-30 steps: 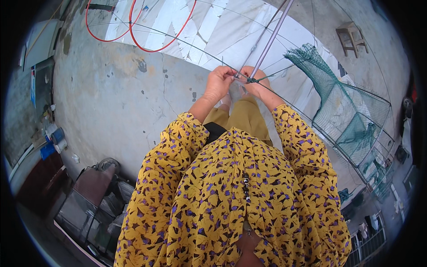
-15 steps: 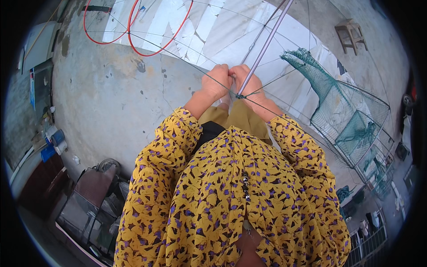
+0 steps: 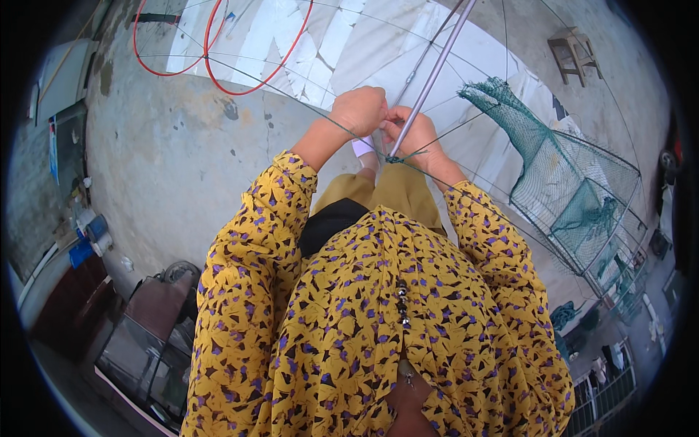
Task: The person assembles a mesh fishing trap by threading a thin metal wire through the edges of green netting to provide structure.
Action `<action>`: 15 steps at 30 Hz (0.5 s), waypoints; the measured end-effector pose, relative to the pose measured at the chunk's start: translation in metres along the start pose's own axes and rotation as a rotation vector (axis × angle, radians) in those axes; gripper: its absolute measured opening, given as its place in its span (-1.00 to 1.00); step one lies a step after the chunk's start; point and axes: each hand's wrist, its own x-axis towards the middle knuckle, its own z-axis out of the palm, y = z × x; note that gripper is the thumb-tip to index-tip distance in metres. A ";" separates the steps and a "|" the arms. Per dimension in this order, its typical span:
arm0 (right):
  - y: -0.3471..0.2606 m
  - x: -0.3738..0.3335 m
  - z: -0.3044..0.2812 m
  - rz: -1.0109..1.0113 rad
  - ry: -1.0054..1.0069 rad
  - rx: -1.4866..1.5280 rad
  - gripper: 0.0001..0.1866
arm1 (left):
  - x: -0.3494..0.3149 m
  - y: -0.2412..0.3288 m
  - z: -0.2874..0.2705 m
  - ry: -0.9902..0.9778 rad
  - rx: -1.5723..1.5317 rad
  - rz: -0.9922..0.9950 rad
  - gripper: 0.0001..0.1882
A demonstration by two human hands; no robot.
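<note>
My left hand and my right hand meet in front of me, fingers closed and fingertips close together. What they pinch is hidden or too small to make out. A slim purplish metal rod slants up and away, crossing in front of my right hand. At its near end sits a dark green cord knot, from which thin cords stretch out to both sides. One cord runs past my left wrist toward two red hoops at the far left. To the right hangs a green mesh net on a wire frame.
Pale sheeting covers part of the concrete floor. A small wooden stool stands at the far right. Dark-framed clutter lies at the lower left, and a metal rack at the lower right. Taut cords cross the space ahead.
My left hand has lifted slightly up and away, its elbow swinging outward. My right hand has turned, its fingers now showing more. The red hoops have shifted slightly left.
</note>
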 end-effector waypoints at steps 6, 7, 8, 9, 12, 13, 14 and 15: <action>0.019 -0.018 0.022 -0.279 0.431 -0.067 -0.92 | 0.000 -0.006 0.005 -0.202 -0.618 -0.035 -0.82; 0.025 -0.018 0.023 -0.277 0.436 -0.061 -0.92 | -0.001 -0.007 0.009 -0.208 -0.613 -0.034 -0.82; 0.033 -0.017 0.023 -0.340 0.453 -0.108 -0.92 | -0.003 -0.008 0.014 -0.128 -0.622 0.012 -0.81; 0.039 -0.016 0.024 -0.402 0.471 -0.155 -0.91 | -0.004 -0.009 0.018 -0.048 -0.630 0.058 -0.80; 0.041 -0.021 0.026 -0.240 0.437 0.078 -0.89 | -0.009 0.004 0.016 0.104 -0.483 -0.117 -0.76; 0.039 -0.020 0.025 -0.236 0.440 0.079 -0.89 | -0.005 -0.008 0.022 0.065 -0.334 -0.042 -0.77; 0.036 -0.014 0.024 -0.157 0.463 0.250 -0.90 | -0.002 -0.016 0.029 0.058 -0.333 -0.044 -0.77; 0.034 -0.011 0.025 -0.078 0.483 0.420 -0.90 | 0.000 -0.023 0.037 0.074 -0.416 -0.016 -0.82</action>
